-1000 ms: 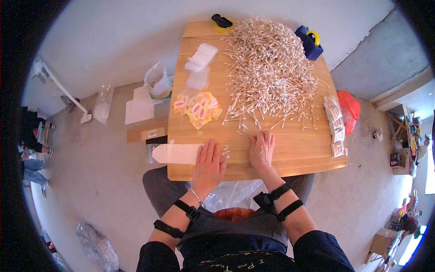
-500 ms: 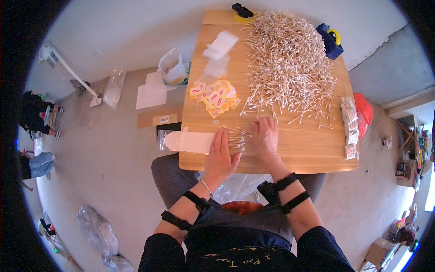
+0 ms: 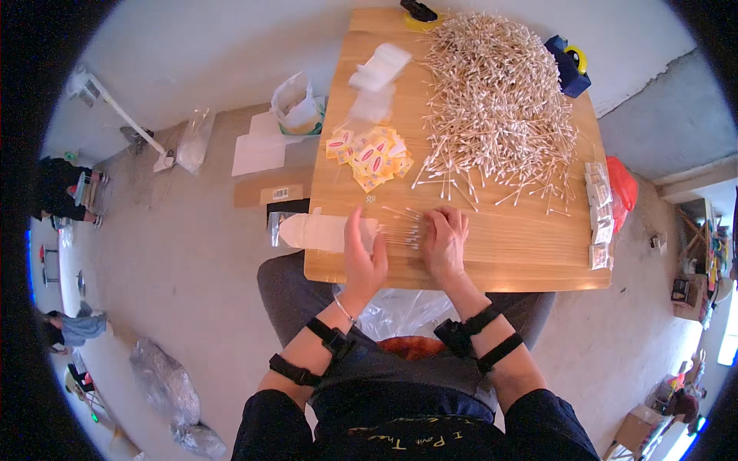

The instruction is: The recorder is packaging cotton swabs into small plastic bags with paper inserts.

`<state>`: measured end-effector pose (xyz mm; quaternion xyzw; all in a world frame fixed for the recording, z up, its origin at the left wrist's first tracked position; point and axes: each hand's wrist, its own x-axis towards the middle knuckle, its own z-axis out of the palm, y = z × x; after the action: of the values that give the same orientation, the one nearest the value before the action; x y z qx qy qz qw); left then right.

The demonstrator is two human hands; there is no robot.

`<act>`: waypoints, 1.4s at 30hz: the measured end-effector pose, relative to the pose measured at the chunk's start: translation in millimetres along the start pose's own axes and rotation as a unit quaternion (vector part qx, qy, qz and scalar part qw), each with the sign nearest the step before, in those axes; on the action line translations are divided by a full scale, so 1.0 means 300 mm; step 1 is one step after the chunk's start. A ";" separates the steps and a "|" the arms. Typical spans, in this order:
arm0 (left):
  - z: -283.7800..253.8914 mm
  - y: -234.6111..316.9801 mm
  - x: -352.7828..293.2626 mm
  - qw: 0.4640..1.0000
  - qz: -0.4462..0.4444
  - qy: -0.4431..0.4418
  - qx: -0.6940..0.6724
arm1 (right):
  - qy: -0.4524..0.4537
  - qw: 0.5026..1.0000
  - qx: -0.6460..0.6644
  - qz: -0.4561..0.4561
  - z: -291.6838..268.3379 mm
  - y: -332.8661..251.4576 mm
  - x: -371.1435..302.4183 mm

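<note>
Cotton swabs (image 3: 406, 233): lay grouped between left hand (image 3: 364, 261) and right hand (image 3: 446, 244). Saw white paper strip (image 3: 319, 232) running leftward from left hand, thumb spread from fingers. Saw right hand curled near swabs; could not tell whether pinching any. Saw small packs (image 3: 600, 207) well rightward.

The left hand (image 3: 364, 257), pressed flat over the right end of the white card (image 3: 317, 232) a second ago, is now turned on its edge, thumb spread from the fingers, so more of that end shows. The right hand (image 3: 446, 242) has curled its fingers in beside the loose swabs (image 3: 411, 230). More of these swabs' length shows between the hands than at first. The counter (image 3: 523, 250) sits farther right in view; the person in jeans (image 3: 83, 329) appears lower.
</note>
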<state>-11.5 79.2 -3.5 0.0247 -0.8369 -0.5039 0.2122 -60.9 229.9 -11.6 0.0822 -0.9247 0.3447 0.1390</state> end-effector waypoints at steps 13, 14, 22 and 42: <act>-0.007 -0.025 0.034 0.994 -0.046 0.019 -0.092 | 0.104 0.958 0.238 0.124 0.007 0.001 0.021; -0.006 -0.010 0.042 0.987 -0.074 0.024 -0.141 | 0.104 0.958 0.235 0.126 0.006 0.016 0.010; 0.010 0.038 0.042 0.988 -0.087 -0.019 -0.129 | 0.103 0.896 0.404 0.152 0.013 -0.039 -0.034; -0.019 0.011 0.031 0.974 -0.112 -0.029 -0.195 | -0.056 0.962 0.259 0.065 0.035 -0.094 0.014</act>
<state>-17.2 73.6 4.7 0.0617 -0.7200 -0.6788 0.1303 -60.0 201.5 -0.6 0.0742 -0.8137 0.5752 0.0383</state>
